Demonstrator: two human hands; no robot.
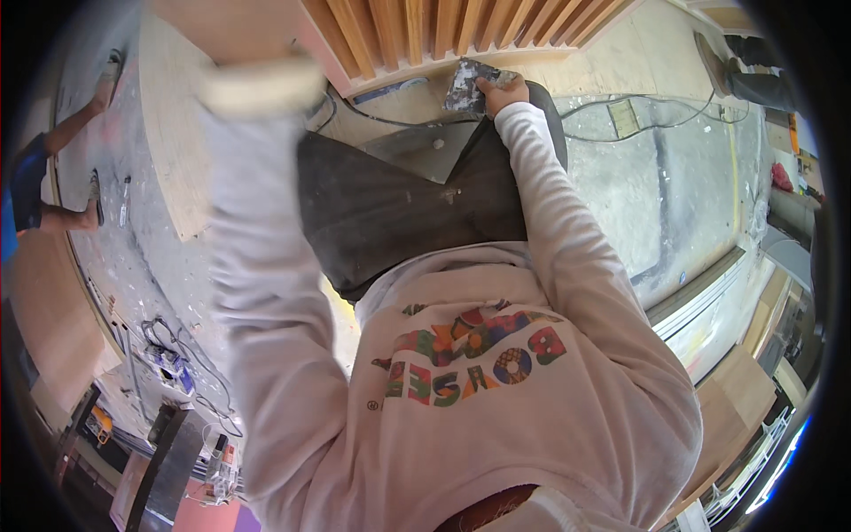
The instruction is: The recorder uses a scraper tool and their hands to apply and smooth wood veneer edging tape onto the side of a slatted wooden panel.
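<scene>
Gripping a stained scraper [464, 89] with the closed fingers of the right hand [506, 92], at the upper centre of the frame. Having the left hand [229, 32] at the upper left, too blurred to tell the state of its fingers. Seeing near the scraper, along the top edge, a wooden rack [408, 74] containing a row of slats [415, 31].

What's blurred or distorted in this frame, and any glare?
Head view: left hand and its cuff are smeared, likely motion blur; head view: right hand and the flat stained plate it holds are noticeably sharper; head view: fisheye curvature toward the rim, with black corners; head view: a bright strip at lower right looks overexposed.
</scene>
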